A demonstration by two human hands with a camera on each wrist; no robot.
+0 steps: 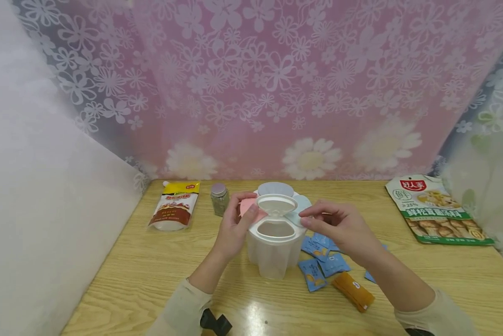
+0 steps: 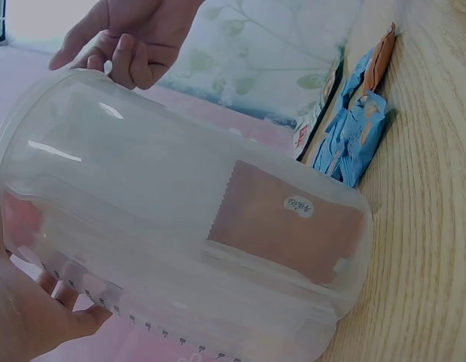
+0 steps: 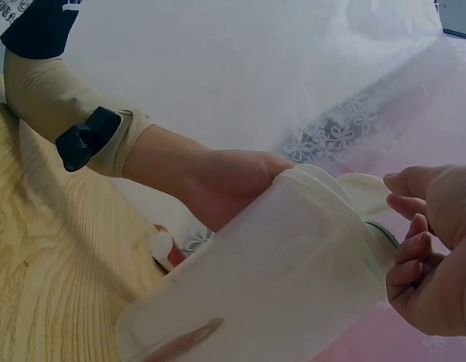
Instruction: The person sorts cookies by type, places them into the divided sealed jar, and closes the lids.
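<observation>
A clear, compartmented storage container (image 1: 272, 256) stands on the table, with pink, grey-blue and pale blue-green lids on top. Its front flap (image 1: 278, 204) is raised over an opening. My left hand (image 1: 233, 226) grips the left side, thumb by the pink lid (image 1: 251, 208). On the other side, my right hand (image 1: 343, 228) has thumb and index finger pinching the edge of the pale blue-green lid (image 1: 300, 205), other fingers curled. Through the wall, the left wrist view shows an orange-brown packet (image 2: 293, 226) low inside.
Several blue packets (image 1: 334, 264) and one orange-brown packet (image 1: 354, 291) lie right of the container. A small jar (image 1: 220, 200) and a spouted pouch (image 1: 175, 206) are at the back left. A mushroom-print bag (image 1: 440, 210) lies at the back right.
</observation>
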